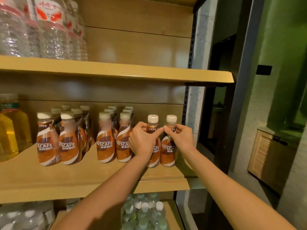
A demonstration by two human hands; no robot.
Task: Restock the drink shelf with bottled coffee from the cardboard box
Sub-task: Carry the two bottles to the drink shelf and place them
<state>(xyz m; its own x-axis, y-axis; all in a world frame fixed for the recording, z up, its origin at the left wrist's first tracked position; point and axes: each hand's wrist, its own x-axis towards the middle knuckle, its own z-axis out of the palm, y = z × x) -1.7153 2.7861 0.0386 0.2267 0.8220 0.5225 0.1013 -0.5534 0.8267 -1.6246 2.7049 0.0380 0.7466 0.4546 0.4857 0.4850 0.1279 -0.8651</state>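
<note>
The drink shelf [79, 181] is carrying rows of bottled coffee [106, 143]. At its right end you are standing two more upright, side by side. Your left hand [142, 140] is gripping the left bottle [153, 121] at the neck and your right hand [180, 138] is pinching the right bottle [170, 149]. The cardboard box is not showing.

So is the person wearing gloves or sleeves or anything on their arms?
No gloves! The left hand and right hand are bare, with no rings, watch or bracelets that I can see. The left arm and right arm are bare too, with no sleeves in view.
</note>
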